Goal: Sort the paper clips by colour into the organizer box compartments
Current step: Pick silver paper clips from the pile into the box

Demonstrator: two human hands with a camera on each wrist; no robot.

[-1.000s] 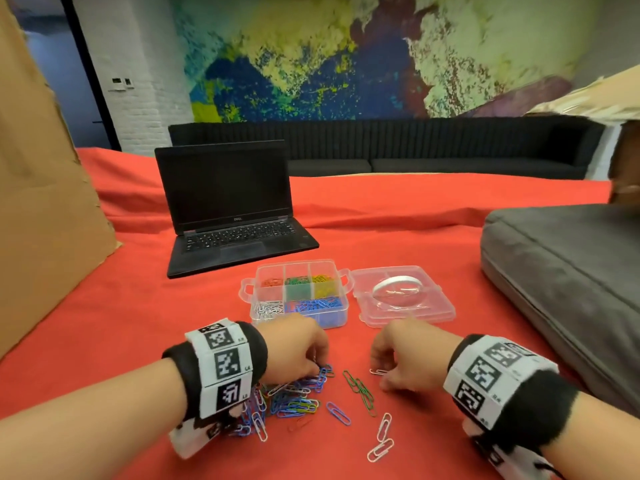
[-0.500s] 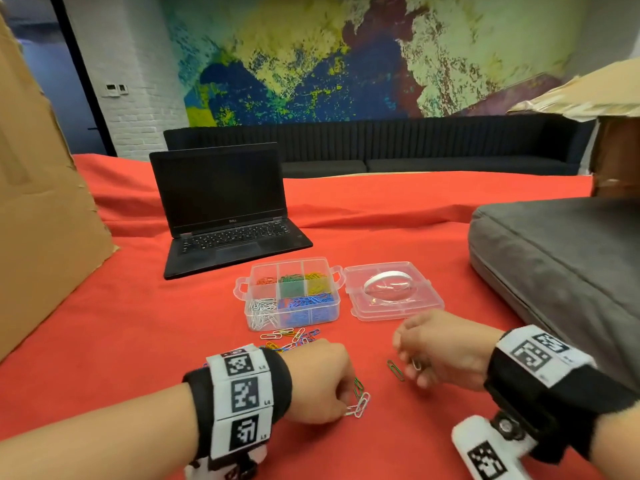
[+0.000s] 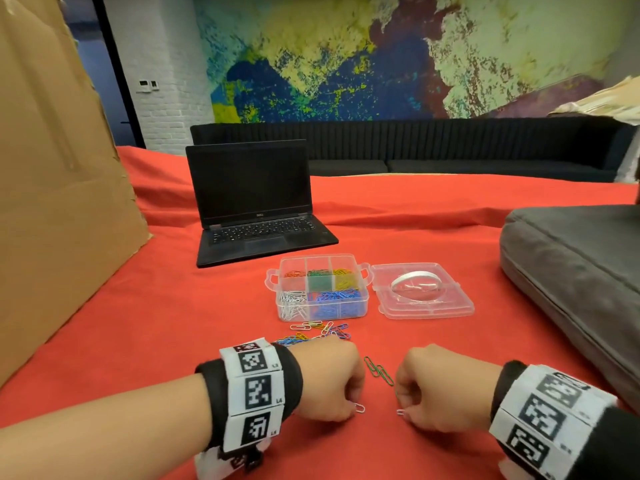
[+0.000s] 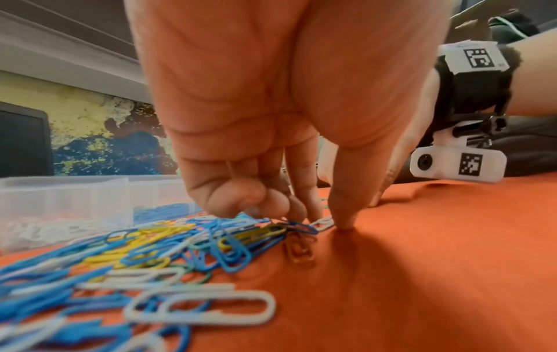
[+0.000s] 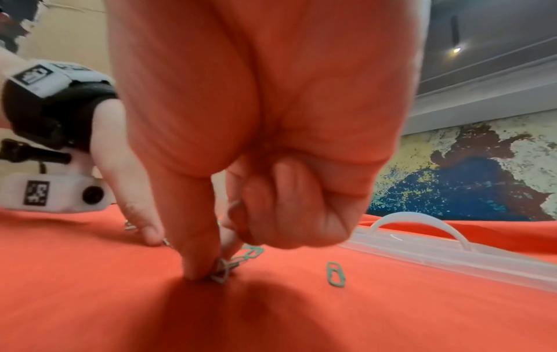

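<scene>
From the head camera, the clear plastic six-compartment organizer box (image 3: pixel 322 287) sits on the red tablecloth (image 3: pixel 173 306) with its detached clear lid (image 3: pixel 424 292) just beside it, likely so the cells stay open for dropping; red, green, yellow, white and blue clips already fill separate cells. A loose heap of mixed coloured paper clips (image 3: pixel 318 330) lies between the box and the left hand (image 3: pixel 329 382), whose curled fingers pinch a white paper clip (image 3: pixel 359 407) against the cloth. The right hand (image 3: pixel 436 386) pinches another white clip (image 3: pixel 401 412); green clips (image 3: pixel 379 370) lie between the hands. The open black laptop (image 3: pixel 256 206) reads "DELL"; the wristbands carry square coded markers. The left wrist view shows thumb and forefinger closing on the clip (image 4: pixel 324 223) at the heap's edge. The right wrist view shows fingertips (image 5: pixel 195 266) pressing the clip (image 5: pixel 221 271) down, probably to lever it up.
</scene>
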